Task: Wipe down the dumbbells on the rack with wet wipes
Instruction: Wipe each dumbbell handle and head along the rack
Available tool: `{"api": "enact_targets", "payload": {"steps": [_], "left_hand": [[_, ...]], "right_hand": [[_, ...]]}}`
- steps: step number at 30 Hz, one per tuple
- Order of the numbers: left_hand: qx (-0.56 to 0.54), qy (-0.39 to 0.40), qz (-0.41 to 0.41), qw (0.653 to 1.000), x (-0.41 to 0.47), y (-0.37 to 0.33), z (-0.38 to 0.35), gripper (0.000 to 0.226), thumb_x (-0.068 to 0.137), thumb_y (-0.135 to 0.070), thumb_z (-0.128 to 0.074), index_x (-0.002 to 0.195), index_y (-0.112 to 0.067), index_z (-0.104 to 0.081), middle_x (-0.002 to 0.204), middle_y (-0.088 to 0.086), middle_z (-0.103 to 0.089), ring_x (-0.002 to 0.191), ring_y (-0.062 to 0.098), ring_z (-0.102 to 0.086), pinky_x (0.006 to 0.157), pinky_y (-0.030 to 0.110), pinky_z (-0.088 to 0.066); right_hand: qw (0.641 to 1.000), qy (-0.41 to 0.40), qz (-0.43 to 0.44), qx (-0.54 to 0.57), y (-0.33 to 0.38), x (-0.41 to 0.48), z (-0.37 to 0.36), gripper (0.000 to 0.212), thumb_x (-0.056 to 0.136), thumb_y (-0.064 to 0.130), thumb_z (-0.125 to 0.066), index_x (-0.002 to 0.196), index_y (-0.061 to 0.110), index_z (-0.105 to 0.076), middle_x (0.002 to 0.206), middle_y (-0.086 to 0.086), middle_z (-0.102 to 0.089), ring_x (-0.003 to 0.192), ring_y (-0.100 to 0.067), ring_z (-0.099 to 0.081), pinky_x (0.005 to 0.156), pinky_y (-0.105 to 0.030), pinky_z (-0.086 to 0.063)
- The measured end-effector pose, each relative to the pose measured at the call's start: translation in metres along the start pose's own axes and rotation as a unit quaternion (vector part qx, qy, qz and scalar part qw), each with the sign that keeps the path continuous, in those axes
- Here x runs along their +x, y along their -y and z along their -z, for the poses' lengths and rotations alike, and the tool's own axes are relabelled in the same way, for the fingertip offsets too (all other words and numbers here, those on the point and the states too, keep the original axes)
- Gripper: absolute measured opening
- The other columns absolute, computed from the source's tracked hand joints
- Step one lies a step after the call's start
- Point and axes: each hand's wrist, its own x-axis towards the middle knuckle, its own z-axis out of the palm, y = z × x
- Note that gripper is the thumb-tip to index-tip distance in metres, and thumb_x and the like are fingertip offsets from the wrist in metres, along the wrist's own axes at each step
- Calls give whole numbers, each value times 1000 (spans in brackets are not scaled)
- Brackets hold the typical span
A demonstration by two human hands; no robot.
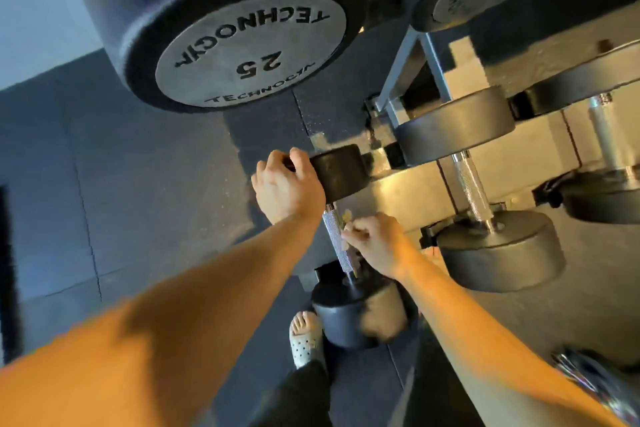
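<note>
Gripping one dumbbell head, left fingers; right fingers pinch one wipe at handle.

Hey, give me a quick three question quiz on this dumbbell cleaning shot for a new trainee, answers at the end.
1. True or false: the left hand grips one head of the small dumbbell.
2. What does the wipe in the right hand touch? A: the knurled handle. B: the floor. C: the rack frame.
3. Fill in: the large dumbbell overhead is marked ___.
Key: 1 true; 2 A; 3 25.
</note>
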Motion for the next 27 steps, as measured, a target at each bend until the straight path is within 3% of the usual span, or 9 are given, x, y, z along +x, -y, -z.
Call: {"api": "enact_targets", "payload": {"steps": [3,6,11,14,16,19,21,25,27], "left_hand": [[7,10,-9,1000,3,3,-1,36,92,-38,-35,83,-12,-58,95,8,-57,95,30,-43,92,49,-44],[4,8,-5,1000,3,3,-1,31,95,-36,-38,80,-14,-54,95,9,-56,98,32,-45,91,48,-44],[-4,10,-2,1000,1,3,-1,32,91,-40,-34,82,-16,-54,100,9,-58,101,33,-46,93,44,-41],[-5,15,6,1000,2,2,-1,27,97,-33,-39,85,-17,-56,100,8,-56,100,31,-44,90,40,-37],[-6,13,7,1000,1,2,0,29,96,-35,-38,86,-16,-58,100,7,-56,101,31,-46,93,42,-39],[-4,7,0,1000,1,1,0,32,94,-36,-37,85,-14,-58,98,8,-57,98,30,-45,96,45,-41],[-7,3,-2,1000,0,1,1,31,91,-36,-36,81,-13,-55,96,11,-59,96,31,-46,95,46,-41],[-10,1,7,1000,0,-1,1,36,85,-40,-32,79,-13,-56,97,12,-60,99,33,-47,94,45,-41],[-8,1,11,1000,-1,-2,1,38,84,-40,-31,80,-13,-57,97,11,-60,99,32,-47,96,46,-41]], "right_hand": [[993,-118,7,-1,10,-3,-9,39,98,45,-62,63,29,-57,64,5,-62,60,-16,-54,60,-33,-45],[980,-195,35,1,34,4,-20,43,96,57,-44,72,23,-55,69,2,-62,61,-23,-54,57,-33,-40],[982,-109,11,-152,38,-26,-26,24,103,36,-49,102,19,-66,106,-1,-71,95,-28,-67,72,-34,-50],[964,-10,-53,-261,38,-47,-28,17,97,31,-53,101,18,-62,103,-4,-70,98,-31,-68,73,-33,-46],[975,-7,-62,-215,40,-40,-23,22,96,32,-59,96,11,-67,94,-6,-70,89,-29,-68,70,-32,-47],[995,-100,-14,-4,37,-15,-13,30,98,35,-65,75,16,-65,73,3,-63,66,-15,-60,63,-29,-46],[992,-117,-10,43,34,0,-10,27,102,39,-59,87,17,-59,74,4,-59,63,-12,-56,60,-27,-45],[983,-132,65,-107,13,-3,-16,35,107,32,-40,103,14,-70,88,-6,-70,72,-27,-68,59,-29,-44],[975,-45,89,-197,7,-19,-6,38,107,31,-33,106,21,-70,100,-1,-71,87,-24,-70,67,-28,-42]]}}
